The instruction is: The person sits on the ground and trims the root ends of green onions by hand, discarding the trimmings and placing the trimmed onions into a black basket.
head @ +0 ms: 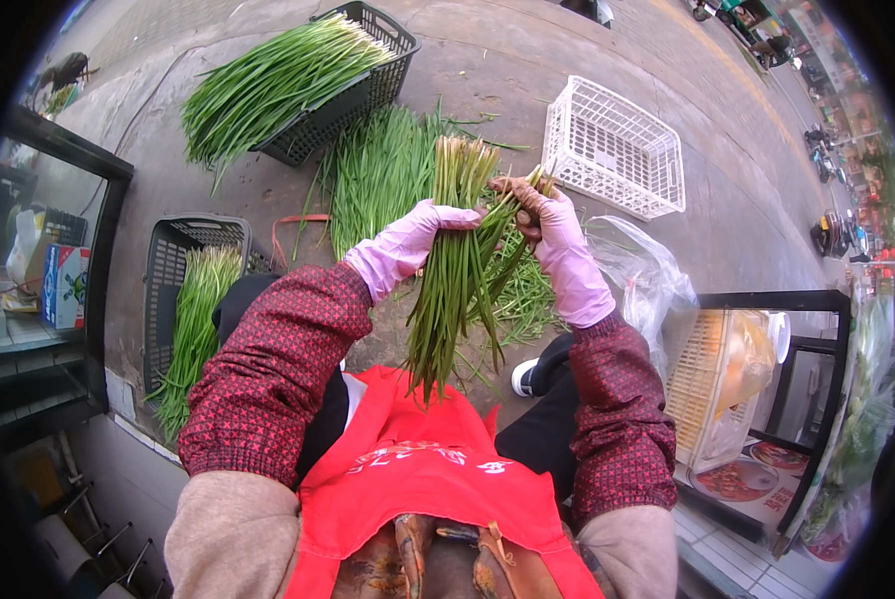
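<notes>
My left hand [443, 221], in a pink glove, grips a thick bunch of garlic chives [447, 284] around its stems. The pale cut ends point away from me and the green leaves hang toward my red apron [417, 427]. Close beside it on the right, my right hand [552, 217], gloved too, pinches a few chive stalks [501, 251] near their pale ends. Some of these leaves cross the bunch. A pile of chives [380, 172] lies on the ground beyond my left hand. Loose green scraps [526, 299] are scattered below my right hand.
A dark crate [391, 71] heaped with chives stands far left; another dark crate [164, 292] with chives is by my left leg. A white plastic crate [619, 150] sits beyond my right hand, near a clear plastic bag [649, 262]. Black-framed glass [114, 195] flanks me at left.
</notes>
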Action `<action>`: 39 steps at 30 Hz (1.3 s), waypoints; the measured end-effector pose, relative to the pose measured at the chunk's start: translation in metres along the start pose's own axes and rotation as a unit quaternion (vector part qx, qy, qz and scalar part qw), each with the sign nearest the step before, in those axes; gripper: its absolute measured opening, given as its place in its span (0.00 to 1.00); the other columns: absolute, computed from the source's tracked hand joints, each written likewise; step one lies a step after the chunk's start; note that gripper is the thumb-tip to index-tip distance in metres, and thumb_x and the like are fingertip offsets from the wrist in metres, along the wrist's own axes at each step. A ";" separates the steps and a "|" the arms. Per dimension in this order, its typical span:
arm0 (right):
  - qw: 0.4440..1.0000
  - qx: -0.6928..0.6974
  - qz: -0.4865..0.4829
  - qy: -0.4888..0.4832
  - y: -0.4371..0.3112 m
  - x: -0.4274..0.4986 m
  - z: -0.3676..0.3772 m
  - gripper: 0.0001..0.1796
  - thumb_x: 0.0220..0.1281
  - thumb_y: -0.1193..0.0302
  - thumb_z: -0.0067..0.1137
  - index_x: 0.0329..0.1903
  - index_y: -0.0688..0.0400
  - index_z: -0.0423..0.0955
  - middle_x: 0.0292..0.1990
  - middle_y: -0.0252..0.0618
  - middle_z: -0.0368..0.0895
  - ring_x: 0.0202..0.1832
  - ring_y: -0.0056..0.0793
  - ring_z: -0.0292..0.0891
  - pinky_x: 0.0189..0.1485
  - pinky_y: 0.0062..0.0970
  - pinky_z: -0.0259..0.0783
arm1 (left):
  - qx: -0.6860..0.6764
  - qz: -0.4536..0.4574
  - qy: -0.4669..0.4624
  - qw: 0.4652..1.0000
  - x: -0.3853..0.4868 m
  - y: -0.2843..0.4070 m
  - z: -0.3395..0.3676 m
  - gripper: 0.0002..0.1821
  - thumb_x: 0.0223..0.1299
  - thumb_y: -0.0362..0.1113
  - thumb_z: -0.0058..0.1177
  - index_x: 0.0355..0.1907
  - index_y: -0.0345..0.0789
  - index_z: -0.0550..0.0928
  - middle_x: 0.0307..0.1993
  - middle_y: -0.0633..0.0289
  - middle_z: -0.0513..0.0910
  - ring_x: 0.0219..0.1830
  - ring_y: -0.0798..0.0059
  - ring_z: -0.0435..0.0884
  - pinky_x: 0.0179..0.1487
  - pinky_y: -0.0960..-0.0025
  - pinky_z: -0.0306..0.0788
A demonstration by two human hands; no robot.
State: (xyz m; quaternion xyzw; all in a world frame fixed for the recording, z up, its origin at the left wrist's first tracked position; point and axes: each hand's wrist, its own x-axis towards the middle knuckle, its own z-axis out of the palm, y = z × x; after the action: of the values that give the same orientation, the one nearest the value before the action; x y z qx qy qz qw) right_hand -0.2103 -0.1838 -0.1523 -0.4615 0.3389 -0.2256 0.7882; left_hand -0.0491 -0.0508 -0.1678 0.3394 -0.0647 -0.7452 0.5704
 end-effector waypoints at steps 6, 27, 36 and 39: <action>0.998 -0.053 0.008 -0.019 -0.002 0.000 0.004 0.11 0.64 0.65 0.63 0.43 0.58 0.80 0.29 0.26 0.81 0.17 0.09 0.60 0.17 0.14 0.49 | 0.026 0.023 0.009 0.999 0.007 -0.004 -0.005 0.14 0.59 0.30 0.58 0.46 0.28 0.79 0.38 0.57 0.84 0.37 0.68 0.85 0.44 0.66 0.81; 0.980 0.019 -0.150 0.129 -0.048 0.000 -0.088 0.11 0.67 0.62 0.60 0.36 0.58 0.78 0.39 0.45 0.87 0.15 0.09 0.57 0.14 0.12 0.49 | 0.116 0.061 0.060 0.989 -0.023 0.042 -0.027 0.19 0.59 0.34 0.58 0.49 0.24 0.76 0.36 0.54 0.85 0.36 0.70 0.85 0.45 0.69 0.78; 0.967 -0.143 -0.171 0.123 -0.052 -0.006 -0.077 0.14 0.67 0.61 0.60 0.39 0.61 0.81 0.36 0.41 0.87 0.22 0.12 0.65 0.25 0.17 0.62 | 0.156 0.072 0.082 0.982 -0.020 0.043 -0.028 0.20 0.59 0.35 0.57 0.49 0.23 0.76 0.34 0.56 0.84 0.30 0.76 0.83 0.39 0.74 0.77; 0.974 -0.135 -0.136 0.122 -0.035 -0.004 -0.058 0.14 0.66 0.61 0.61 0.37 0.60 0.81 0.33 0.37 0.87 0.21 0.12 0.65 0.27 0.18 0.61 | 0.169 0.088 0.067 0.979 -0.018 0.042 -0.023 0.19 0.59 0.36 0.57 0.49 0.25 0.76 0.33 0.57 0.84 0.28 0.79 0.81 0.36 0.75 0.76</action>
State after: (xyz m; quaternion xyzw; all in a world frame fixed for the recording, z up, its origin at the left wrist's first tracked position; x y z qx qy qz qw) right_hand -0.2571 -0.2310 -0.1403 -0.5748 0.3939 -0.3378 0.6328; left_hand 0.0000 -0.0422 -0.1568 0.4734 -0.1809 -0.6457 0.5711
